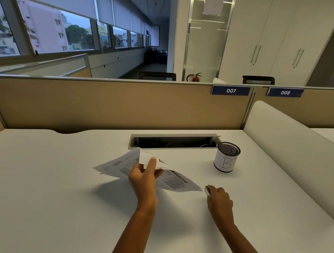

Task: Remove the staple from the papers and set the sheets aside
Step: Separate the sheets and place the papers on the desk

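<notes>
White desk (62, 179) carries a black mesh cup (227, 156) labelled "B". Left of the cup, the left hand (143, 176) pinches the printed papers (175, 182), raised off the desk. Nearer than the cup, the right hand (219, 198) grips a small pale object (207, 191). Behind the cup lies a cable slot (173, 143), and partition tags read "007" (231, 90) and "008" (285, 92).

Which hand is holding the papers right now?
The left hand, pinching the lifted corner of the papers. The right hand rests on the desk beside them, curled round a small pale object instead.
</notes>
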Demonstrator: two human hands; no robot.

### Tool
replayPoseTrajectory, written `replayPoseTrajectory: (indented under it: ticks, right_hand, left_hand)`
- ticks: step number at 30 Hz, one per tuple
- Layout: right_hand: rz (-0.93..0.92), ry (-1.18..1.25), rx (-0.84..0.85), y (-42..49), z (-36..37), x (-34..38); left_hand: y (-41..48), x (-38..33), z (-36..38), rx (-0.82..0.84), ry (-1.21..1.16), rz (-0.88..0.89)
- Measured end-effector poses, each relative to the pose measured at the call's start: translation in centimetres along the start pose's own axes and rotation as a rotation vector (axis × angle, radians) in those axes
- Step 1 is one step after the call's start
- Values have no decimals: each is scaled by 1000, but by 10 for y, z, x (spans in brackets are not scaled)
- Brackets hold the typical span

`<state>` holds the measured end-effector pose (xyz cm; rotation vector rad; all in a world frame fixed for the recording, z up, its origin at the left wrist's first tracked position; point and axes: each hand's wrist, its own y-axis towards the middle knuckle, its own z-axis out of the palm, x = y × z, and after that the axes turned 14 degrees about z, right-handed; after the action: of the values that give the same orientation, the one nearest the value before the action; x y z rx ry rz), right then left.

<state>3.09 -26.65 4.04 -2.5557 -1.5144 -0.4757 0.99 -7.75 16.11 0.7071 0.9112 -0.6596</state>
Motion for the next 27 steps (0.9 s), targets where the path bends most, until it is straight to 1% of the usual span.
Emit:
replayPoseTrajectory:
  ticks: [6, 11, 14, 16, 17, 19, 21, 23, 25, 27]
  right_hand:
    - [-19, -54, -16, -6, 19, -11]
    - [-13, -57, 15, -11, 23, -16]
    - [5, -38, 68, -10, 20, -15]
    - [30, 31, 103, -10, 11, -10]
    - [40, 107, 93, -10, 4, -5]
    - [22, 375, -1, -12, -16, 9]
    - [-81, 642, -134, -17, -44, 30]
    - [-214, 755, -201, -23, -75, 50]
    - [-349, 766, -168, -29, -103, 66]
    - [-507, 658, -68, -33, -120, 77]
  left_hand:
    - [2, -2, -1, -3, -23, -13]
    - [3, -2, -1, -4, -9, -41]
    - [2, -5, -1, 5, -32, -52]
    - [1, -7, -1, 13, -47, -45]
    - [0, -8, 0, 16, -48, -45]
    - [-1, -9, 1, 19, -51, -53]
    - [-3, -8, 3, 13, -53, -65]
    - [-3, -8, 5, 3, -43, -76]
    - [-4, -10, 8, -5, -32, -81]
    - [-3, -12, 10, -5, -35, -72]
